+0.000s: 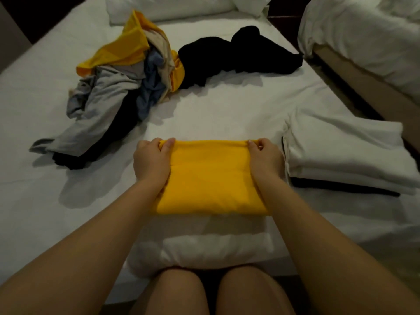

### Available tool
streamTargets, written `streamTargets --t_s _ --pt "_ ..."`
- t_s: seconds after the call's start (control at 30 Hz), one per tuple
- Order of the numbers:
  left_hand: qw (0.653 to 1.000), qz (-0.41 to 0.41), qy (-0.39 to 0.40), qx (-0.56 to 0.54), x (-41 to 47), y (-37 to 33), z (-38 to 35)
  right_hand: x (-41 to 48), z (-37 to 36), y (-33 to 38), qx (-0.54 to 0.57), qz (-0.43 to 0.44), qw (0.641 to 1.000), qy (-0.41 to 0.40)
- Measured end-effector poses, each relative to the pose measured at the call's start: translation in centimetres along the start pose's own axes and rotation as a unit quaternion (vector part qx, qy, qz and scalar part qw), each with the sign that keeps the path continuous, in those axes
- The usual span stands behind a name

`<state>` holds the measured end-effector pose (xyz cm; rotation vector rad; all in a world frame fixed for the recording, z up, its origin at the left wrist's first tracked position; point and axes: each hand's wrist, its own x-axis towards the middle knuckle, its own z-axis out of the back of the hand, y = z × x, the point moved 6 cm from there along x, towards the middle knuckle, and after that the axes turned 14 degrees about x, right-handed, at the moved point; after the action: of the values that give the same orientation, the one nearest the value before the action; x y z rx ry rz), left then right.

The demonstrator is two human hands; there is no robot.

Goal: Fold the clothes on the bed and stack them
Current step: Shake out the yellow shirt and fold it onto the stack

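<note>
On the bed (227,114) before you lay the folded garment (211,178), the stack of folded clothes (347,155) right of it, the unfolded heap (118,83) behind-left.

dim, warm indoor light from above and ahead; the white bed (216,114) reads grey-green. soft shadows fall toward the camera beneath the clothes pile (118,87). overall slightly soft, wide-angle bending at the edges, upper-left corner dark.

This is a bedroom. A wide bed (227,114) under a plain white sheet fills the view, with white pillows (170,7) at its far end. Right of the bed, across a narrow dark gap, stands a second bed (363,42) with white bedding, and loose clothes (118,87) lie heaped on the bed's far left.
</note>
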<state>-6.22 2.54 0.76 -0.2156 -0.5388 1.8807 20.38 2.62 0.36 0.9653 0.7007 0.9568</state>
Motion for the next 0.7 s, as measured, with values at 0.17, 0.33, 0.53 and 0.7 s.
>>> streamTargets --t_s 0.17,0.33,0.53,0.7 --pt "0.994 0.065 0.068 -0.063 -2.5 1.1 0.7 -1.6 1.0 -0.9 -0.043 -0.022 0.997 0.053" --pt "0.972 0.101 0.166 -0.131 -5.5 2.2 0.1 -4.2 0.7 -1.8 -0.020 -0.099 0.988 0.120" --pt "0.969 -0.022 0.119 -0.215 -6.9 -0.3 3.6 -6.3 1.8 1.4 0.180 -0.118 0.964 0.159" --pt "0.939 -0.092 0.103 -0.315 -8.0 -6.1 6.6 -5.5 8.1 4.4 0.228 -0.038 0.967 0.105"
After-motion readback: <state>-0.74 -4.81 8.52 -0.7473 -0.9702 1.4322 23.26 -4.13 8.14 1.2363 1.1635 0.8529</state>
